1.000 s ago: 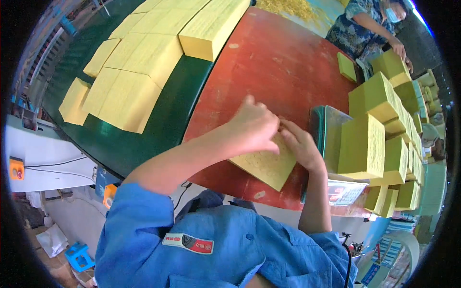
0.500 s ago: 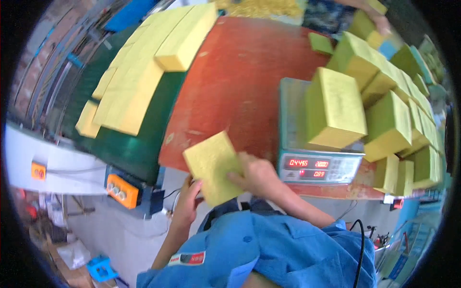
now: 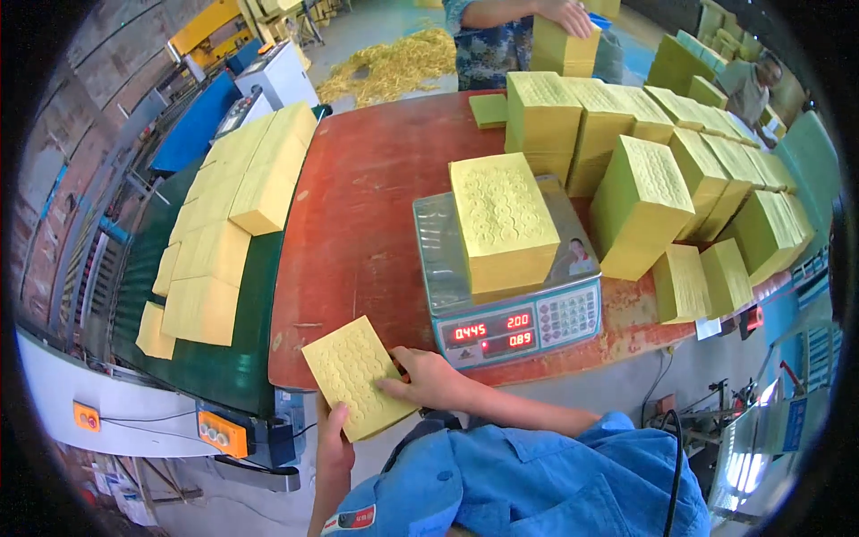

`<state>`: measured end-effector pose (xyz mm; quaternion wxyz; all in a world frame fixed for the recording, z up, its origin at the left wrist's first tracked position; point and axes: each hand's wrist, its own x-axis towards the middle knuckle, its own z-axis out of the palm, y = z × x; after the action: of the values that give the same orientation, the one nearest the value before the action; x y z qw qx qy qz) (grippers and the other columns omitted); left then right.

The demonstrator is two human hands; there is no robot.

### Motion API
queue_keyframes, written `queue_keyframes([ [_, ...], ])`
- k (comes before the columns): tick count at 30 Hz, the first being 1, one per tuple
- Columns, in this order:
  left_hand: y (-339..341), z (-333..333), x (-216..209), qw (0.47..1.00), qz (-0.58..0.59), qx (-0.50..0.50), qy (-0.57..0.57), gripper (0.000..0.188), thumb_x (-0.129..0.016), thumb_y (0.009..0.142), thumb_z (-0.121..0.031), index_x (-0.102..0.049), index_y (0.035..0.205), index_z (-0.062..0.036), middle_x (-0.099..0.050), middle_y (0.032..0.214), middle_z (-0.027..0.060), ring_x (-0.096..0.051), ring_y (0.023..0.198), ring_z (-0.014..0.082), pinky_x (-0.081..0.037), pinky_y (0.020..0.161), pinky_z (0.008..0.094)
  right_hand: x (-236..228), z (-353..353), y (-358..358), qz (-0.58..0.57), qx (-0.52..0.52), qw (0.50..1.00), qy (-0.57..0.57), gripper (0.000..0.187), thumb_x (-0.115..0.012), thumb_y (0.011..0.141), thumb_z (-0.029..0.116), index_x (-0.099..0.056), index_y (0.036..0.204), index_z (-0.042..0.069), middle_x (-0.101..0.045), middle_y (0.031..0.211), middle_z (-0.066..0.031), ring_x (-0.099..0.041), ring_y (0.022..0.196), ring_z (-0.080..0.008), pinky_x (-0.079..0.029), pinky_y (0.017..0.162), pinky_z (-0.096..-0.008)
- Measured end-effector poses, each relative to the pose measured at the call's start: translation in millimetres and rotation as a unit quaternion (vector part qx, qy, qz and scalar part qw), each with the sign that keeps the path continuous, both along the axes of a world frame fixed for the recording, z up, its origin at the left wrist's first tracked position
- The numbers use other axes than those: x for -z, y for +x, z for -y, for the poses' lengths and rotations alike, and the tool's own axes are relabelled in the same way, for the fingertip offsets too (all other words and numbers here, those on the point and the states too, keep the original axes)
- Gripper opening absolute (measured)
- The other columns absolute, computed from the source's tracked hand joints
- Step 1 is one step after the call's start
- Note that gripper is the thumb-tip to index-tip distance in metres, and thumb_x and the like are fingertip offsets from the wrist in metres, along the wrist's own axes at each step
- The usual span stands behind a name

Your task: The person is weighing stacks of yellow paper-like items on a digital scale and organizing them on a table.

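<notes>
Both of my hands grip one stack of yellow embossed paper point(image 3: 358, 371), held tilted just off the near edge of the red table. My left hand point(image 3: 335, 443) holds its lower left corner, thumb on top; the fingers beneath are hidden. On the right side, my right hand point(image 3: 428, 379) has its thumb on the upper face and its fingers around the edge. A digital scale point(image 3: 438, 259) with lit red figures stands to the right of my hands. On its pan rests a taller block of the same paper point(image 3: 506, 201).
Left of the red table point(image 3: 367, 179) runs a green conveyor belt point(image 3: 255, 349) bearing several rows of paper blocks point(image 3: 210, 237). More paper stacks point(image 3: 640, 215) crowd the table's right side. Across the table, another person's hand point(image 3: 568, 16) rests on a block. Yellow scraps point(image 3: 394, 67) lie beyond.
My view has shifted, showing more of the room beyond the table. Both hands still hold the paper stack. The other person's hand is now on top of a block.
</notes>
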<state>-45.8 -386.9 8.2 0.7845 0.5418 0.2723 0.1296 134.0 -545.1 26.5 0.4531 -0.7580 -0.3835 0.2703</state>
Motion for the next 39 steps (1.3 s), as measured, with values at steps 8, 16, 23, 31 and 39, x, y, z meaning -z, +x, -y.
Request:
queue_keyframes([
  [8,78.2,23.1,-128.1,0.980,0.184,0.073,0.025,0.049,-0.041,0.097,-0.033,-0.048,0.134,-0.0021,-0.060,0.125,0.0131,-0.057,0.118,0.0245,-0.046,0.100,0.0399,-114.1,89.2,52.9,-0.007,0.185,0.963,0.196,0.057,-0.064,0.093,0.033,-0.048,0.133,-0.004,-0.065,0.110,-0.0180,-0.064,0.103,-0.0259,-0.053,0.086,-0.0394],
  [16,263.0,68.9,-203.6,0.952,0.203,0.229,0.000,0.060,-0.054,0.090,-0.049,-0.049,0.134,-0.0078,-0.058,0.127,0.0099,-0.057,0.115,0.0233,-0.047,0.094,0.0443,-159.9,118.6,183.0,-0.237,0.243,0.870,0.357,0.039,-0.052,0.098,0.034,-0.061,0.118,0.002,-0.068,0.098,-0.0059,-0.064,0.080,-0.0124,-0.051,0.069,-0.0276],
  [23,307.7,56.1,-184.4,0.939,0.039,0.336,0.060,0.071,-0.056,0.086,-0.060,-0.046,0.138,-0.0126,-0.056,0.129,0.0113,-0.055,0.116,0.0282,-0.050,0.086,0.0525,-129.0,109.9,220.5,-0.230,0.330,0.887,0.226,0.030,-0.056,0.096,0.029,-0.069,0.099,0.003,-0.067,0.083,-0.0023,-0.060,0.066,-0.0087,-0.047,0.058,-0.0242],
  [31,306.4,61.8,-182.5,0.927,0.031,0.364,0.085,0.074,-0.053,0.086,-0.062,-0.042,0.141,-0.0132,-0.053,0.132,0.0127,-0.054,0.118,0.0292,-0.052,0.085,0.0542,-107.2,117.0,226.6,-0.225,0.316,0.880,0.273,0.029,-0.058,0.094,0.027,-0.069,0.097,0.000,-0.067,0.082,-0.0047,-0.061,0.065,-0.0118,-0.047,0.058,-0.0277],
  [39,304.4,62.3,-174.9,0.933,0.015,0.336,0.128,0.078,-0.054,0.084,-0.065,-0.045,0.138,-0.0105,-0.056,0.128,0.0117,-0.058,0.113,0.0271,-0.054,0.083,0.0510,-92.1,117.3,219.3,-0.121,0.324,0.895,0.281,0.034,-0.055,0.094,0.025,-0.068,0.101,-0.006,-0.069,0.089,-0.0107,-0.063,0.077,-0.0174,-0.049,0.069,-0.0320],
])
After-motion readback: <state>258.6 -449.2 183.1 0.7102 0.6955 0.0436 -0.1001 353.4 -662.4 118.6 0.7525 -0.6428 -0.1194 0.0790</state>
